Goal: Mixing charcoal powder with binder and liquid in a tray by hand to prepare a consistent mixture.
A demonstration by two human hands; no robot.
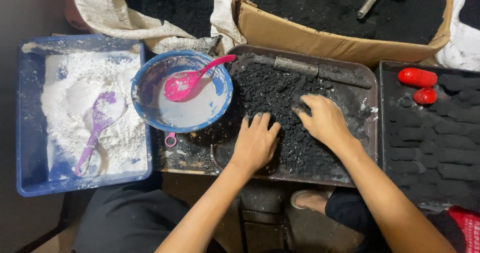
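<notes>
Dim floor shows below a low bench crowded edge to edge. Both hands press into black crumbly powder [280,90] heaped on a dark metal tray [370,83]: left hand [255,144] flat with fingers together, right hand [325,119] with fingers curled into the heap, perhaps gripping some. One blue bowl of white paste [182,90] with a pink spoon [192,80] touches the tray's left rim; one blue tub of white powder [82,115] sits beyond. Two red capsule-shaped pieces [419,84] lie on the right-hand tray of black pressed blocks [435,143].

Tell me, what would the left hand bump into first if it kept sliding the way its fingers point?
Probably the blue bowl. The left hand lies on the black crumbly stuff, fingers pointing up and slightly left towards the bowl's rim.
</notes>
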